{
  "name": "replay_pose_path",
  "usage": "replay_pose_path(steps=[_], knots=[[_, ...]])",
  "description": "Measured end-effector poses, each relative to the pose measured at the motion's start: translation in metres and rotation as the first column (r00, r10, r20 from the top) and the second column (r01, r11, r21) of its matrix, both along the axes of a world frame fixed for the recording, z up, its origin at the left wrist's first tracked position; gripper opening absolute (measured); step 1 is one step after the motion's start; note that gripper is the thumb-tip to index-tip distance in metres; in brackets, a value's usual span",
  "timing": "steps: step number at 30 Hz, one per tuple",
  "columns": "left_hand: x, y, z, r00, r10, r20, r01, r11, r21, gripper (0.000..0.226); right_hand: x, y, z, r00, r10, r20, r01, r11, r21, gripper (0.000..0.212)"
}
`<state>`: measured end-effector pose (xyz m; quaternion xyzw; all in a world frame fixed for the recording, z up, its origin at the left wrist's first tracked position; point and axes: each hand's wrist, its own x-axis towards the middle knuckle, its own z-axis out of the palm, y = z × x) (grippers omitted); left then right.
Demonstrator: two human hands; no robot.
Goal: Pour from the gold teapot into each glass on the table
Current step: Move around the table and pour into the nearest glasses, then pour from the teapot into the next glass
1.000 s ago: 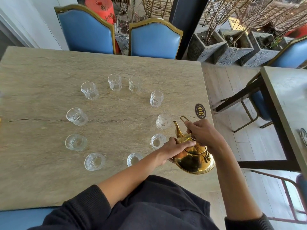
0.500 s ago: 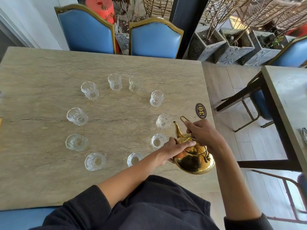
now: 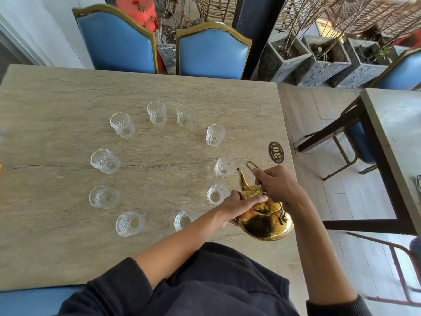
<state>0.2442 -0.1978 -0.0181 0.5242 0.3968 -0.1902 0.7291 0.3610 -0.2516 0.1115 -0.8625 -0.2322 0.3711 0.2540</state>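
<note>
You hold the gold teapot (image 3: 264, 221) near the right edge of the table (image 3: 57, 94), close to your body, and its spout (image 3: 242, 179) points away from you, toward the glasses. Your right hand (image 3: 276, 184) is closed around the wire handle (image 3: 252, 165) above the pot, with the fingers (image 3: 262, 176) wrapped on it, and the loop end of the handle sticks out past the hand. Your left hand (image 3: 239, 205) lies on the upper side of the teapot, the fingers stretched flat over the lid area and the thumb under the shoulder of the pot; it presses there more than it grips. The pot seems lifted a little off the table, but this is not certain from this view. The tip of the spout is just beside one glass (image 3: 224, 167) on the right side of the ring, and it is not over the rim. Ten clear glasses stand upright in a rough ring on the table, well apart from each other. The nearest ones to the pot are a glass (image 3: 216, 194) just left of your left hand and another (image 3: 184, 221) beside your left forearm. If there is liquid in any glass, you cannot tell it from here. A dark oval plate with the number 30 (image 3: 276, 153) lies at the table edge, behind the teapot.
</note>
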Motion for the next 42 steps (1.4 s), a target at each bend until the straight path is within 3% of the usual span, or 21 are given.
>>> replay_pose_path(steps=[9,12,16,22,29,35,42], knots=[[-0.002,0.014,0.000,0.999,-0.009,-0.042,0.012,0.998,0.063,0.133,-0.003,0.000,0.004,0.991,-0.076,-0.111,0.081,0.996,0.038,0.047],[-0.003,0.027,0.008,0.999,-0.021,-0.025,0.023,0.994,0.109,0.125,-0.003,0.005,0.012,0.971,-0.116,-0.208,0.138,0.986,0.093,0.043],[-0.005,0.048,0.021,0.999,0.017,0.046,-0.024,0.986,0.165,0.095,-0.004,0.017,0.023,0.950,-0.152,-0.273,0.201,0.967,0.159,0.034],[-0.002,0.076,0.028,0.984,0.117,0.137,-0.140,0.974,0.176,0.085,0.000,0.050,0.037,0.929,-0.111,-0.352,0.202,0.951,0.235,0.031],[0.009,0.108,0.022,0.975,0.162,0.152,-0.189,0.964,0.188,0.130,0.014,0.093,0.035,0.917,-0.124,-0.379,0.222,0.949,0.225,0.032],[0.021,0.122,0.017,0.972,0.179,0.150,-0.201,0.969,0.144,0.115,0.027,0.115,0.028,0.911,-0.162,-0.379,0.242,0.954,0.174,0.030],[0.024,0.128,0.006,0.972,0.195,0.134,-0.210,0.972,0.109,0.122,0.031,0.131,0.020,0.923,-0.166,-0.346,0.220,0.968,0.123,0.031]])
